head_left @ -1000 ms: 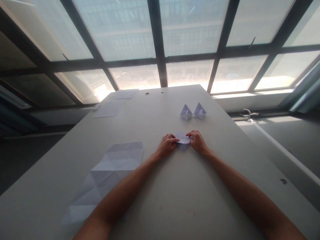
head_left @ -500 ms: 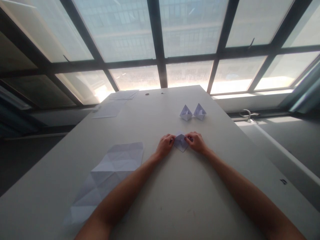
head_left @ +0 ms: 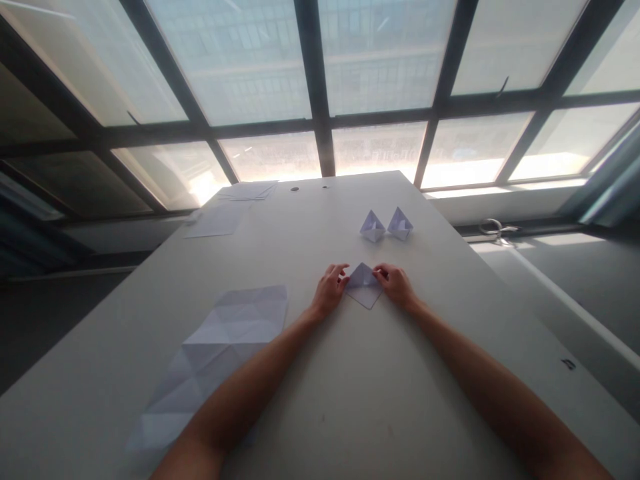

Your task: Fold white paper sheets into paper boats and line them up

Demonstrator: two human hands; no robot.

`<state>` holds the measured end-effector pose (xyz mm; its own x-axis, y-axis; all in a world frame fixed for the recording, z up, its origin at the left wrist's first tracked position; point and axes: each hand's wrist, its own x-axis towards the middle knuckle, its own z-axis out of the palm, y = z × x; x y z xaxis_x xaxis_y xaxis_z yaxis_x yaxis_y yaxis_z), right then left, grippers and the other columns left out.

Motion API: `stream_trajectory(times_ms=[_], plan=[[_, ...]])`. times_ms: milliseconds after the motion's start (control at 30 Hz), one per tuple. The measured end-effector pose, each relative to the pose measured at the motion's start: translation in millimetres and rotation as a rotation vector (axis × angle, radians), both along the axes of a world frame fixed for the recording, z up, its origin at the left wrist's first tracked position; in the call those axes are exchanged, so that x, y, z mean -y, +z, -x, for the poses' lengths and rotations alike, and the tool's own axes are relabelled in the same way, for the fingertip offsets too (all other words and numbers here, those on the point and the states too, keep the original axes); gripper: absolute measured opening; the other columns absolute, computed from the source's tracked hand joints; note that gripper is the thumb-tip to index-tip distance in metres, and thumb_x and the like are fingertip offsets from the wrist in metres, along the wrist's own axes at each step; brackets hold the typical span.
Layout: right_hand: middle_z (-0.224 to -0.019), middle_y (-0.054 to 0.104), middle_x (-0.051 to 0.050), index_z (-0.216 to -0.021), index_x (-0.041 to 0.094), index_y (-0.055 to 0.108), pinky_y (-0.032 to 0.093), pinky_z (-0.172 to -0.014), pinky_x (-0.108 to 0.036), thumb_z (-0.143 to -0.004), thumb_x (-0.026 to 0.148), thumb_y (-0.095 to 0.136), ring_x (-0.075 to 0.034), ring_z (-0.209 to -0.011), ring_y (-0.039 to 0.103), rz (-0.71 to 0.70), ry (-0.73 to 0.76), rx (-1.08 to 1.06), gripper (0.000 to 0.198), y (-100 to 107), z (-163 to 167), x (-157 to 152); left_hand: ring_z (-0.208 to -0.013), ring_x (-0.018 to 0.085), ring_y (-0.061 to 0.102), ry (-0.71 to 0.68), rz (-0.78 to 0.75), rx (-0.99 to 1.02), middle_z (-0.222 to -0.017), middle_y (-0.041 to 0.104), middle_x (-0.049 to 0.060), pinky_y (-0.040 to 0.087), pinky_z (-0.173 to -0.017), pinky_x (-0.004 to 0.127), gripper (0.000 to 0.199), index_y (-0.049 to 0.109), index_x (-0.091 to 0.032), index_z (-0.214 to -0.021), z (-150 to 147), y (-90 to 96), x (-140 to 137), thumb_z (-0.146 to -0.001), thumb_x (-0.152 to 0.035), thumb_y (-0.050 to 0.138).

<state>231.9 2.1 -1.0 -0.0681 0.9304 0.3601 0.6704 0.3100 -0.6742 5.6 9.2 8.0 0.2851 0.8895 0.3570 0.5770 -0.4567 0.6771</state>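
Note:
Between my two hands lies a folded paper (head_left: 364, 293), a small white diamond with a raised peak at its far side and a flat flap towards me. My right hand (head_left: 396, 283) pinches its right edge between thumb and fingers. At the left corner, my left hand (head_left: 329, 290) has its index finger lifted away from the thumb, and the thumb is against or very close to the paper. Beyond my hands stand two folded paper boats (head_left: 373, 227) side by side on the white table (head_left: 310, 240).
A large creased paper sheet (head_left: 235, 327) lies on the left, partly behind my left forearm. Flat white sheets (head_left: 215, 220) rest at the far left. A small dark object or mark (head_left: 568, 364) is near the right edge. Windows (head_left: 375, 60) rise behind the table.
My left index finger has lifted and opened away from the paper. The folded paper now looks flatter and wider, and more of its peak and front flap show. The boats have not moved.

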Motion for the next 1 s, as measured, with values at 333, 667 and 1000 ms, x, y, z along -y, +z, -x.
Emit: stream_trajectory(times_ms=[333,667,1000], plan=[[-0.081,0.069,-0.005,-0.084,0.019,0.070,0.044,-0.072,-0.027,-0.090,0.025,0.056,-0.017,-0.075,0.061,-0.025,-0.040,0.168,0.016,6.2,1.4,3.5,-0.082,0.014,0.061,-0.030,-0.023,-0.106,-0.109,0.058,0.004,0.052,-0.084,0.028,0.037,0.059,-0.026,-0.129,0.3,-0.2,0.9,-0.092,-0.018,0.054],[-0.092,0.068,-0.007,-0.098,0.019,0.071,0.045,-0.085,-0.032,-0.088,0.018,0.060,-0.020,-0.091,0.061,-0.029,-0.042,0.226,0.014,3.7,1.0,3.6,-0.105,0.023,0.051,-0.028,-0.146,-0.384,-0.117,0.059,0.008,0.045,-0.100,0.038,0.035,0.065,-0.024,-0.124,-0.8,-5.5,0.1,-0.095,-0.016,0.047],[-0.140,0.058,-0.010,-0.131,0.023,0.062,0.033,-0.111,-0.045,-0.096,0.027,0.052,-0.025,-0.131,0.050,-0.074,0.305,0.398,0.037,5.7,15.1,12.3,-0.130,0.028,0.044,-0.027,-0.132,-0.547,-0.141,0.052,0.010,0.036,-0.108,0.045,0.042,0.052,-0.024,-0.139,-4.3,-3.6,6.0,-0.098,-0.026,0.042]])
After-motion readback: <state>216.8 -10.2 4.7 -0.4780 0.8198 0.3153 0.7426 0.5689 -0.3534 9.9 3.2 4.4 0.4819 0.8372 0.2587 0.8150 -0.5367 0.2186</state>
